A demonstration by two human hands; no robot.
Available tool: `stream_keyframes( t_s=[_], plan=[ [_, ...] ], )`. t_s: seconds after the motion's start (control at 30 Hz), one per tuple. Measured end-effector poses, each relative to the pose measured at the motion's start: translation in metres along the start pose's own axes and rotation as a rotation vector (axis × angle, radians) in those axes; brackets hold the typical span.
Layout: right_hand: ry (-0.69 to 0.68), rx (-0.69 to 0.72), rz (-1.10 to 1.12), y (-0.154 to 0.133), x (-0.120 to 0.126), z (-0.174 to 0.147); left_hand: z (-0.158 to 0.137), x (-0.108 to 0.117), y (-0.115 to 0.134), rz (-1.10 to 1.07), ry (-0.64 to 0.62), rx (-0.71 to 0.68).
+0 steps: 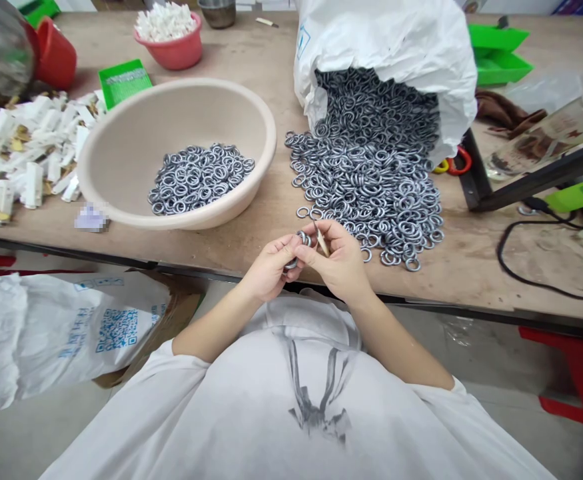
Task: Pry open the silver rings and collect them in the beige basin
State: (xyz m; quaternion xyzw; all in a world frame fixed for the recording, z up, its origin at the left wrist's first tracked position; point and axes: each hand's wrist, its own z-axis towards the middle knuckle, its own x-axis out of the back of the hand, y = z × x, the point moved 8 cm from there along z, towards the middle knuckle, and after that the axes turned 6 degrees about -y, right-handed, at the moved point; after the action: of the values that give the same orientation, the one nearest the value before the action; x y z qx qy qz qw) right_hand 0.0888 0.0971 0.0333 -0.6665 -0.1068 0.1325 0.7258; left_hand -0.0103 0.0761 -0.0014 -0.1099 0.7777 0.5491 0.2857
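White shirt (251, 400) with a dark print fills lower centre, nearest the lens. Just above it, both hands meet near frame centre, at the front edge of the table (221, 252). Left hand (270, 268): thumb and fingers pinched around a few grey rings (304, 237); exact count unclear. Right hand (345, 261): fingers curled, gripping a small pale-handled tool (322, 245), its thumb close against the left fingers. Loose ring pile (371, 193), right of centre, spills from the mouth of a white sack (386, 33) at upper right. Beige basin (171, 110), left of centre, contains a heap of similar rings (201, 177). White plastic pieces (34, 183) scattered at far left; red bowl (174, 57) of small white parts, upper left.
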Motion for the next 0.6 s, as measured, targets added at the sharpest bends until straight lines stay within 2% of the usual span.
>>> stream_keyframes(
  t_s=[0.17, 0.37, 0.47, 0.6],
  plan=[
    [0.012, -0.039, 0.027, 0.002, 0.001, 0.001, -0.002, -0.002, 0.001, -0.011, 0.003, 0.0],
    [0.02, 0.024, 0.025, -0.005, 0.004, 0.005, -0.003, -0.006, 0.001, -0.037, -0.025, 0.006],
    [0.039, 0.09, -0.089, -0.011, 0.009, 0.003, -0.003, -0.005, 0.0, -0.098, -0.009, -0.002],
    [-0.089, 0.179, -0.383, -0.018, 0.0, -0.005, -0.003, -0.002, -0.001, -0.162, -0.003, -0.003]
  ],
)
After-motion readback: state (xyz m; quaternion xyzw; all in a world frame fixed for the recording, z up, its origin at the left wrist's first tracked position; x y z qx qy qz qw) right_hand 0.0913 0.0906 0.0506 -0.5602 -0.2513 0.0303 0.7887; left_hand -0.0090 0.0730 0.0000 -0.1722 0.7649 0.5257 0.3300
